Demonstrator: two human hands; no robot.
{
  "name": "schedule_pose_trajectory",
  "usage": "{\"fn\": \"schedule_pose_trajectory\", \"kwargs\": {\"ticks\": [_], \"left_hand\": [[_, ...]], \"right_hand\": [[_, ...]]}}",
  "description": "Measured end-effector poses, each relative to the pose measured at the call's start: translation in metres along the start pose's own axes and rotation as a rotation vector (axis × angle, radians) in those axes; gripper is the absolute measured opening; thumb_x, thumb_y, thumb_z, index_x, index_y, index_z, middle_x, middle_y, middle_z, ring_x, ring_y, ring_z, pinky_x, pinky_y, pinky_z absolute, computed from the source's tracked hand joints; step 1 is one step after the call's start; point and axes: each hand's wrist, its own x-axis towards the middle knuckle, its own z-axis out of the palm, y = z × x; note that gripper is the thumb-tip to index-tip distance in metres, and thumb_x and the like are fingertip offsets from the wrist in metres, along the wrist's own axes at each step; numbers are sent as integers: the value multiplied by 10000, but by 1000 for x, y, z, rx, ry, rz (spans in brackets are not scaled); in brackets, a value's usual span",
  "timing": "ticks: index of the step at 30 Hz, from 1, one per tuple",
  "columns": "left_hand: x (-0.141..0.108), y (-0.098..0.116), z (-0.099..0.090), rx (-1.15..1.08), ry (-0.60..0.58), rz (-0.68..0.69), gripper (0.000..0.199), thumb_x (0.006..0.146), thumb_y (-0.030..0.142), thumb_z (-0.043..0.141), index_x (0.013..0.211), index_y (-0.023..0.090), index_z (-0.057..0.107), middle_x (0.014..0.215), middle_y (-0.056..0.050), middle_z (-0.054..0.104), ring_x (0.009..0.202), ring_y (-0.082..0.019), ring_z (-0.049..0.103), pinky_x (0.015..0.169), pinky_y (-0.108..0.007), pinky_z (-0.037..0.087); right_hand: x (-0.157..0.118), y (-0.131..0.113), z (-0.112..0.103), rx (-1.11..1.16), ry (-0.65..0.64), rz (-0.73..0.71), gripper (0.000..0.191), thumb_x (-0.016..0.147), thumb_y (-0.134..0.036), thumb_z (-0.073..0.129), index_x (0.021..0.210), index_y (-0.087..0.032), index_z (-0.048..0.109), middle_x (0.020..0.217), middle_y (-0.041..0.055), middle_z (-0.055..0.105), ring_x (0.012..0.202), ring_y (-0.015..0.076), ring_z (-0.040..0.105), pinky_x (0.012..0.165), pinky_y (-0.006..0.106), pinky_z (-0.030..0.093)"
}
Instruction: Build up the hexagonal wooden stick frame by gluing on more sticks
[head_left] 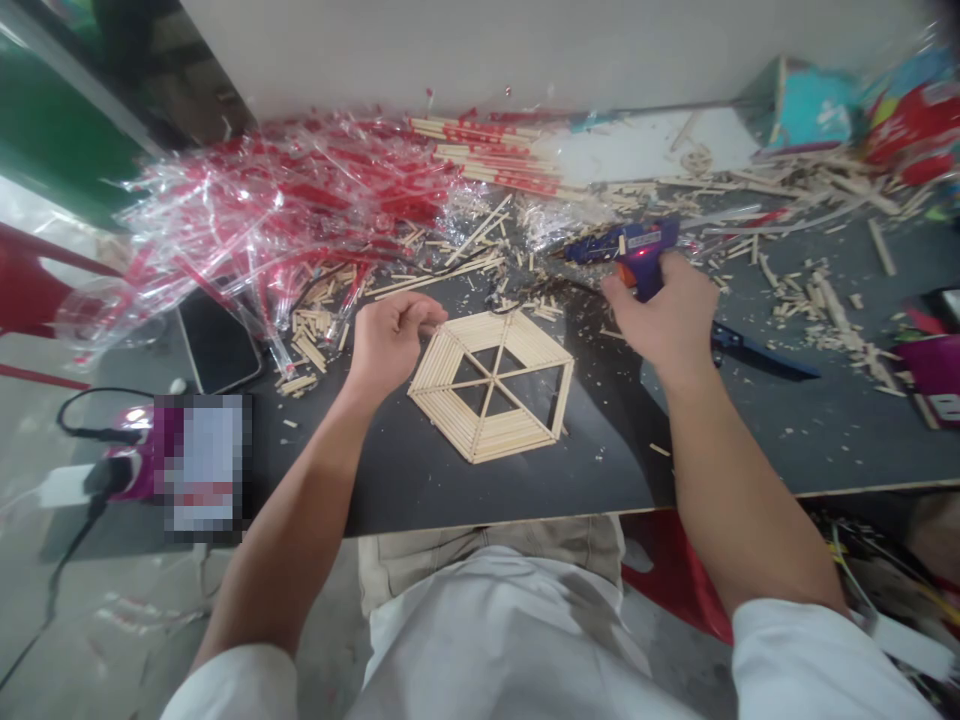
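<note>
A flat hexagon of pale wooden sticks (pixel 517 430) lies on the dark table, with spokes meeting in its middle. Rows of sticks fill most of its sections, while the one on the right is largely bare. My left hand (pixel 390 338) is closed, its fingertips pinched beside the hexagon's upper left corner; whatever is between them is hidden. To the right of the hexagon, my right hand (pixel 664 310) grips a blue glue gun (pixel 646 262) with an orange trigger and a small red light. Its nozzle points left, above scattered stick bits.
Clear and red plastic wrappers (pixel 300 190) pile up at the back left, beside bundled sticks (pixel 495 155). A phone (pixel 217 340) and a purple power strip (pixel 139 450) with cables sit left. Blue-handled cutters (pixel 761 355) lie right, near wood scraps (pixel 832 310).
</note>
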Motion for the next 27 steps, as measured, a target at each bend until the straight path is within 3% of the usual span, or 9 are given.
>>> {"fn": "schedule_pose_trajectory", "kwargs": {"ticks": [4, 10, 14, 18, 23, 27], "left_hand": [[0, -5, 2, -60, 11, 2, 233, 979, 295, 610, 1016, 193, 816, 1075, -76, 843, 970, -212, 810, 844, -343, 687], [-1, 2, 1, 9, 105, -92, 94, 811, 302, 852, 852, 217, 853, 890, -36, 848, 822, -209, 800, 795, -333, 667], [0, -2, 2, 59, 79, 1, 274, 971, 417, 696, 934, 187, 842, 920, -67, 851, 733, -174, 784, 719, -294, 641], [0, -6, 3, 76, 27, 110, 489, 1083, 519, 481, 1113, 151, 802, 1066, -115, 847, 890, -199, 815, 774, -291, 653], [-3, 0, 1, 115, 5, 129, 327, 1034, 392, 588, 1066, 180, 835, 1008, -70, 855, 884, -197, 815, 797, -290, 644], [-5, 4, 4, 104, 53, 89, 129, 901, 301, 761, 904, 225, 865, 936, -27, 856, 839, -188, 809, 753, -275, 629]], "right_hand": [[4, 5, -1, 19, 58, 10, 323, 806, -568, 702, 836, -276, 569, 726, 82, 643, 806, 374, 681, 865, 603, 548], [5, 3, -4, -11, 56, 36, 238, 765, -452, 691, 797, -276, 533, 696, 58, 610, 778, 347, 670, 879, 593, 541], [5, 0, -5, -15, 42, 50, 224, 788, -431, 678, 820, -268, 527, 744, 71, 616, 838, 353, 676, 904, 563, 516], [7, 5, -1, -2, 42, 61, 244, 822, -435, 662, 815, -270, 482, 765, 69, 602, 872, 349, 670, 912, 551, 496], [6, 7, 3, 47, 66, 30, 288, 799, -427, 723, 780, -274, 479, 691, 25, 556, 777, 290, 612, 880, 508, 492], [5, -3, -3, 46, 56, 64, 261, 788, -355, 756, 790, -263, 512, 730, 31, 586, 725, 235, 548, 854, 440, 446]]}}
